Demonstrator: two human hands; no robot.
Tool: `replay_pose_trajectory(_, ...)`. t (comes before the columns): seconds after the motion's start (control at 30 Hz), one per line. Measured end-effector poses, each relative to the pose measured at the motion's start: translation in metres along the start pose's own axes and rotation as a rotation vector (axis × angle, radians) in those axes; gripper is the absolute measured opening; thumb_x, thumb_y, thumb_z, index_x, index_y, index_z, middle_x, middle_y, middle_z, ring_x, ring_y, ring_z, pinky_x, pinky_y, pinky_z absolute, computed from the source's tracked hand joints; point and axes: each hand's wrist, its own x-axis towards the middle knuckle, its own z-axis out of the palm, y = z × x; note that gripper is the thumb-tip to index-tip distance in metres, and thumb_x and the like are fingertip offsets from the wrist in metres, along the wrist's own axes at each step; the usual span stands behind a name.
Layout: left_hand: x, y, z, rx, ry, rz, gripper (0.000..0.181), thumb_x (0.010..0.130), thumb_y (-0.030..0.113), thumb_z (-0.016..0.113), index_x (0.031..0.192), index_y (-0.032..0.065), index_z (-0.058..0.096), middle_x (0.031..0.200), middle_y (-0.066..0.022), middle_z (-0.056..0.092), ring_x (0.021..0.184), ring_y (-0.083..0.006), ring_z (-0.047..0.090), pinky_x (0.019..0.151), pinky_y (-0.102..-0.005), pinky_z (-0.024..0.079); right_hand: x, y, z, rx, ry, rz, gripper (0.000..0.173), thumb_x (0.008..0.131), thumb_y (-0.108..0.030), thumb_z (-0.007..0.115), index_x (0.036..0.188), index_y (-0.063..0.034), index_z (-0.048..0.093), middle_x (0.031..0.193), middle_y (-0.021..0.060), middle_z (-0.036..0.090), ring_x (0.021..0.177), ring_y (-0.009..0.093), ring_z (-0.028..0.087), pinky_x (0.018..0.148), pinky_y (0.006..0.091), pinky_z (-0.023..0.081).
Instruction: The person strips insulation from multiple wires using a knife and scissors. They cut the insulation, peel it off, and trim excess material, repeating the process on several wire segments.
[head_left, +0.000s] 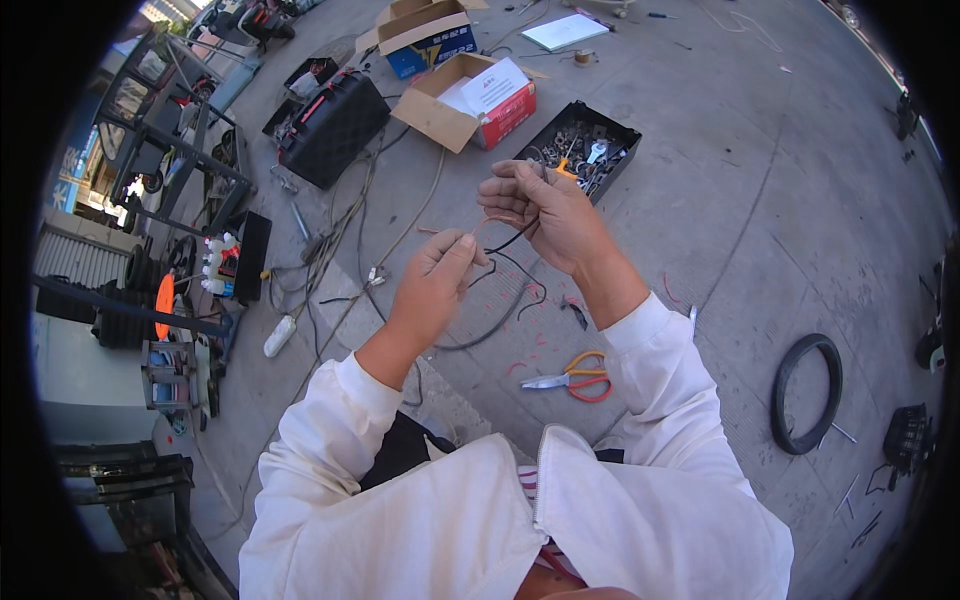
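My left hand (442, 274) pinches a thin reddish stripped wire (491, 219) between thumb and forefinger. The wire's far end reaches to the fingers of my right hand (544, 210). A thin black cable (513, 238) runs between the two hands, and my right hand has it against the palm, fingers curled and thumb bent over. Loops of the cable hang below toward the concrete floor. Scissors (570, 377) with one yellow-orange and one red handle lie beneath, among scattered reddish scraps (536, 341).
Beyond my right hand sits a black tray (634, 142) of loose hardware. An open red cardboard box (510, 120) and a black tool case (337, 127) stand farther off. Tangled cords (322, 244) cover the floor at left. A tyre (780, 394) lies at right.
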Motion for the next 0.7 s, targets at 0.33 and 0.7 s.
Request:
replay_pose_trajectory(0.33,0.008,0.003,-0.014,-0.334,0.083,0.101,0.023,0.101,0.027,0.051,0.098,0.0072,0.062,0.093,-0.0005,0.058,0.09,-0.0104,0.055,0.06,-0.0257,0.046,-0.005,0.019,-0.003,-0.273,-0.033,0.092,0.023,0.096,-0.022,0.064,0.108,-0.0028,0.062,0.094,0.004,0.065,0.084,0.014,0.063,0.079,0.0274,0.053)
replay_pose_trajectory(0.7,-0.002,0.003,0.001,0.739,0.003,0.708,0.022,0.098,0.014,0.053,0.091,-0.003,0.065,0.128,-0.0138,0.056,0.108,-0.0201,0.056,0.095,-0.0332,0.043,-0.002,0.047,-0.005,-0.342,0.088,0.064,0.025,0.1,-0.027,0.055,0.097,-0.0036,0.063,0.079,0.003,0.063,0.065,0.009,0.057,0.055,0.0234,0.046)
